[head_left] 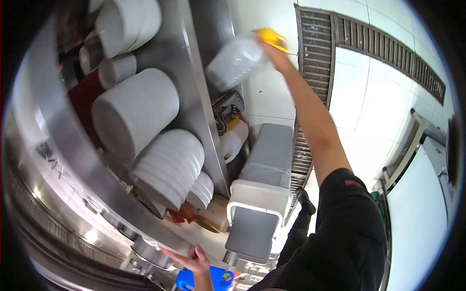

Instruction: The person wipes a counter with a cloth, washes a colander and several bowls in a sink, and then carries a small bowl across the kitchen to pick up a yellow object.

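Observation:
My right hand (274, 53), at the end of an outstretched arm, is closed at the yellow top of a large clear plastic jar (238, 63). The yellow lid (272, 38) shows past my fingers, and the jar lies tilted beside the steel shelf edge, over the white tiled floor. My left hand (196, 263) is low in the view at the edge of the steel counter (145, 225). Its fingers are stretched out along that edge with the thumb apart, and nothing shows in it.
Stacked white bowls (167, 165) and large white round containers (138, 111) fill the steel shelf. Beside it stand a lidded grey bin (267, 155), a white plastic jug (234, 140) and a blue stool-like object (208, 279). Drain grates (315, 58) cross the floor.

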A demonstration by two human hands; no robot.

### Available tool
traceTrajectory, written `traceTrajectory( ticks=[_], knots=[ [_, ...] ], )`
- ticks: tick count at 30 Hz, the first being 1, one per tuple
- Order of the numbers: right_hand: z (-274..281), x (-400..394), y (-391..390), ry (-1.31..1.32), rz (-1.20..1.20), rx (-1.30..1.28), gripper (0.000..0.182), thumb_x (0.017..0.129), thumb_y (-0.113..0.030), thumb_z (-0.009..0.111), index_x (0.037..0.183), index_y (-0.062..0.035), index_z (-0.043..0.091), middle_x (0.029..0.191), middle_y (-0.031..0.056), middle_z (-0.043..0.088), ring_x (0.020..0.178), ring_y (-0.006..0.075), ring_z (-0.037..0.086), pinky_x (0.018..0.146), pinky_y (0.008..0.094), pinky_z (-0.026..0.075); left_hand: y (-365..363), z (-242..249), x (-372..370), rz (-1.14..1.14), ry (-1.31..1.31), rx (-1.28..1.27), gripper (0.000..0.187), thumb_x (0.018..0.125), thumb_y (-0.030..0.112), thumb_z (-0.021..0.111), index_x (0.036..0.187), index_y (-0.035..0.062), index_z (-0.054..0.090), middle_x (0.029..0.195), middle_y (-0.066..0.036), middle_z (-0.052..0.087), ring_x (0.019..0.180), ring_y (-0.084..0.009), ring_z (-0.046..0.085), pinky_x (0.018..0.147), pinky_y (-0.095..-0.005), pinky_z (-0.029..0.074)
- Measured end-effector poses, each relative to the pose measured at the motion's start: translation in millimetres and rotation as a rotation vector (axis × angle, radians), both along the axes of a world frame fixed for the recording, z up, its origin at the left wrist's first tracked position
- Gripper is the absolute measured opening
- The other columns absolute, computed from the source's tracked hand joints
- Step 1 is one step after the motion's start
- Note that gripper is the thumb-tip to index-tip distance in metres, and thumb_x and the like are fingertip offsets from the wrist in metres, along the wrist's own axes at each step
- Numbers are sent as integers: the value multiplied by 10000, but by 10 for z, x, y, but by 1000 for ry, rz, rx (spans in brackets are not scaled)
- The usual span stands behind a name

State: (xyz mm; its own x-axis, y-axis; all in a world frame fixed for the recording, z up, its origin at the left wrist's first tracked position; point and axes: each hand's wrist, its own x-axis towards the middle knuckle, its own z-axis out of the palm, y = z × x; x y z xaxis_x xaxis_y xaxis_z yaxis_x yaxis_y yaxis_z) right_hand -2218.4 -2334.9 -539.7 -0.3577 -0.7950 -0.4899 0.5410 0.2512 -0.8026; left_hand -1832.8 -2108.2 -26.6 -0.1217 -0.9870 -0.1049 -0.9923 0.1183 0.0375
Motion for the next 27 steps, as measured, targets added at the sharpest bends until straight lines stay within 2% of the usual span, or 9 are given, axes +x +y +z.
traceTrajectory(
  ticks=[2, 5, 7, 12, 14, 15, 18, 21, 27],
  knots=[
    [431, -337, 694, 287, -167, 104, 456, 943, -303, 704, 1347, -115, 612, 1177, 8, 654, 1044, 130, 592, 944, 288, 455, -166, 61, -174, -84, -171, -13, 941, 937, 485, 611, 1570, -26, 139, 1611, -274, 183, 1492, -451, 180, 1197, -560, 154],
    [721, -931, 1712, 605, -185, 81, 498, 904, -349, 741, 1326, -117, 616, 1171, 19, 654, 1078, 156, 586, 959, 318, 456, -240, 93, -187, -85, 8, -59, 955, 808, 307, 763, 1540, -33, 251, 1556, -314, 283, 1443, -487, 278, 1166, -581, 212],
    [1099, -1268, 2283, 952, 31, 257, 548, 865, -297, 782, 1335, -84, 597, 1143, 60, 669, 1018, 193, 632, 918, 338, 497, -239, 102, -178, -61, 63, -127, 913, 746, 258, 795, 1495, -22, 353, 1493, -322, 374, 1416, -487, 326, 1160, -585, 226],
    [2333, -1205, 3317, 1435, 592, -331, 491, 725, -267, 855, 1107, -60, 625, 1059, 149, 687, 942, 360, 666, 873, 456, 536, -137, 444, -195, -9, 82, -170, 845, 762, 364, 807, 1464, 74, 435, 1499, -229, 403, 1402, -423, 361, 1162, -559, 271],
    [2581, -1135, 3810, 1286, 957, -360, 579, 722, -301, 852, 1175, -45, 599, 1045, 147, 683, 942, 339, 669, 854, 446, 549, 53, 434, -62, -77, 249, -294, 754, 800, 331, 769, 1443, 88, 460, 1487, -205, 417, 1386, -419, 372, 1160, -557, 280],
    [3053, -826, 4033, 761, 913, -46, 604, 724, -370, 833, 1170, -46, 586, 962, 106, 693, 897, 296, 677, 838, 448, 542, 186, 392, -63, -58, 339, -301, 691, 807, 289, 747, 1418, 99, 486, 1477, -200, 428, 1374, -414, 387, 1155, -557, 289],
    [3708, -333, 4616, 1296, 1078, -713, 684, 681, -321, 887, 1193, -10, 558, 996, 132, 674, 896, 314, 673, 827, 422, 544, 962, 66, -420, -134, 355, -170, 580, 824, 276, 695, 1359, 107, 548, 1422, -187, 478, 1368, -389, 402, 1138, -537, 339],
    [4400, 395, 5091, 894, 1372, -586, 655, 615, -268, 917, 1141, -37, 604, 1020, 128, 675, 916, 317, 676, 840, 374, 545, 2457, 562, -636, -250, 785, 299, 486, 883, 217, 609, 1350, 102, 549, 1372, -185, 513, 1270, -376, 514, 1068, -491, 426],
    [5773, 2222, 5793, 991, 1870, -1074, 582, 605, -409, 875, 1077, -132, 677, 1033, 83, 700, 995, 319, 668, 863, 407, 546, 5159, 1031, 2, -9, 688, 47, 559, 883, 206, 641, 1415, 127, 486, 1396, -187, 477, 1173, -390, 572, 1016, -442, 468]
  ],
)
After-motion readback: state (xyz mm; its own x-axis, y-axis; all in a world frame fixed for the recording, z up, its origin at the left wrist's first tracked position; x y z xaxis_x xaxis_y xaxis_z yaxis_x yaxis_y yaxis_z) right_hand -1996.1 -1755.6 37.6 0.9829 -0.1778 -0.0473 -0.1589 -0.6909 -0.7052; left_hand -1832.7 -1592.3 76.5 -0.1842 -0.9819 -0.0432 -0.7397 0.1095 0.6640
